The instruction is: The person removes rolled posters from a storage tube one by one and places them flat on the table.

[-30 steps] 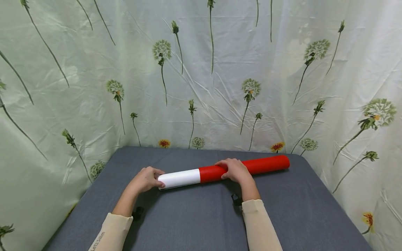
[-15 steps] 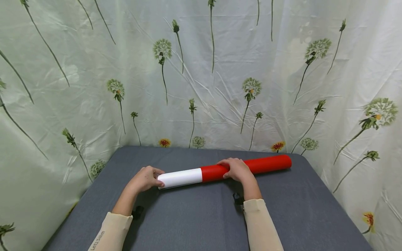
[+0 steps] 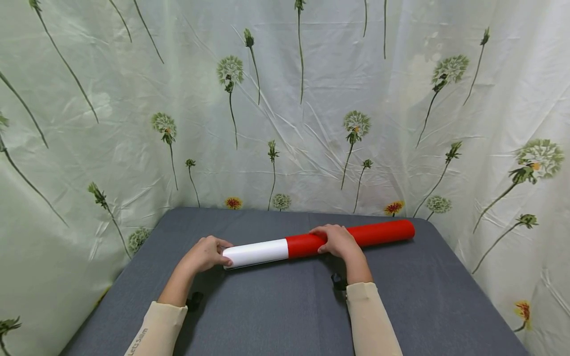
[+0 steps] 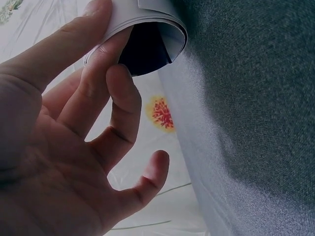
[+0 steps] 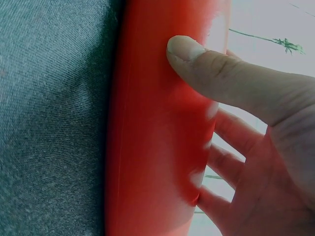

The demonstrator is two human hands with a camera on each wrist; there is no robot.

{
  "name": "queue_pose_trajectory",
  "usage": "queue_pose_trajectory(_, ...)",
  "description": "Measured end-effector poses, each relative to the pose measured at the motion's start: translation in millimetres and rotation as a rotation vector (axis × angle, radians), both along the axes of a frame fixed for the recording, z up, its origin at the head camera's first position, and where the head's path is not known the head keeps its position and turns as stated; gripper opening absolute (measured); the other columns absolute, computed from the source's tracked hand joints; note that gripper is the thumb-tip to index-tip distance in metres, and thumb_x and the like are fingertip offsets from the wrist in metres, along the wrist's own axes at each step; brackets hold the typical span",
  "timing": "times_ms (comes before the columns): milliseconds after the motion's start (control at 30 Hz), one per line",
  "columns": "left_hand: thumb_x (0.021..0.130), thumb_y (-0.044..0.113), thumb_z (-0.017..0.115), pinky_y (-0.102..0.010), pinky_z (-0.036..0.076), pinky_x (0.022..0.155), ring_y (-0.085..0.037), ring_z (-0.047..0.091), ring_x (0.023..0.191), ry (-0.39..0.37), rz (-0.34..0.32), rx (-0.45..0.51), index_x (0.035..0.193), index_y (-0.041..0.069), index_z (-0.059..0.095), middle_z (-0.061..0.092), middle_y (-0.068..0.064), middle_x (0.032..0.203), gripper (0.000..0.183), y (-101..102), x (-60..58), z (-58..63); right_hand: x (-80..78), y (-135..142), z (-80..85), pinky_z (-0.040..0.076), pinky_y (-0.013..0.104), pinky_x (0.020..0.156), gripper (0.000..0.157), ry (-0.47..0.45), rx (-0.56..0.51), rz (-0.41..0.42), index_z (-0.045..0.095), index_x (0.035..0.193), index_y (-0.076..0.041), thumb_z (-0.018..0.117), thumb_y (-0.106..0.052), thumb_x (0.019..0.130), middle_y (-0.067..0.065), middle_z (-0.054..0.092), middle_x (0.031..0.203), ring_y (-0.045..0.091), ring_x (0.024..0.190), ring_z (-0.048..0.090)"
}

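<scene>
The red-and-white roll [image 3: 299,246] appears to rest on the grey cloth [image 3: 267,311], running from the left hand [image 3: 206,254] to well beyond the right hand [image 3: 340,242]. The left hand pinches its open end, thumb on the outer face and a finger at the rim, the other fingers free of it; several thin layers show there around a dark hollow. A light pinch should serve best, since squeezing would probably dent or splay those layers. Between the hands runs the white section [image 3: 260,252], meeting the red section [image 3: 383,233] at a clean edge just short of the right fingers. The right hand is clamped over the red section, thumb on the near side, fingers on the far side. That grip looks the steadier, so any push or pull is better made there, straight along the roll's length. Past the right hand, the red section reaches on to its tip; whether white continues inside cannot be told.
</scene>
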State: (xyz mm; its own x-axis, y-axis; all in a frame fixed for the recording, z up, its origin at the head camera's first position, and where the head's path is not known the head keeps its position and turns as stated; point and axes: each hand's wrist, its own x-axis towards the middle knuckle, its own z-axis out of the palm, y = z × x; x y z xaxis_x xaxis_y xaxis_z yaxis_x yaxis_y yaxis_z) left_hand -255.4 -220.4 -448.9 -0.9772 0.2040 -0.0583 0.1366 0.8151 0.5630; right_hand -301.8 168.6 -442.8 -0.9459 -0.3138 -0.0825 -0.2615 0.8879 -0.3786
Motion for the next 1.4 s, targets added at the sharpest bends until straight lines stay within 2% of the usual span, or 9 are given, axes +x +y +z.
queue_pose_trajectory(600, 0.079, 0.017, 0.094, -0.030, 0.050, 0.067, -0.014, 0.064, 0.077, -0.026, 0.033, -0.005, 0.122, 0.004, 0.079, 0.078, -0.004, 0.090, 0.047, -1.8, -0.6, 0.0, 1.0, 4.5, 0.9, 0.023, 0.067, 0.127, 0.056, -0.003, 0.001, -0.007, 0.069, 0.141, -0.023, 0.085, -0.013, 0.089, 0.017, 0.062, 0.148, 0.043, 0.141, 0.051)
queue_pose_trajectory(1400, 0.081, 0.017, 0.092, -0.030, 0.048, 0.066, -0.015, 0.061, 0.076, -0.040, 0.045, -0.027, 0.124, 0.003, 0.078, 0.075, -0.004, 0.089, 0.048, -3.7, -1.3, 1.9, 0.3, 7.9, 2.1, 0.021, 0.068, 0.127, 0.057, -0.009, 0.001, -0.007, 0.068, 0.143, -0.022, 0.084, -0.012, 0.090, 0.018, 0.060, 0.151, 0.044, 0.143, 0.049)
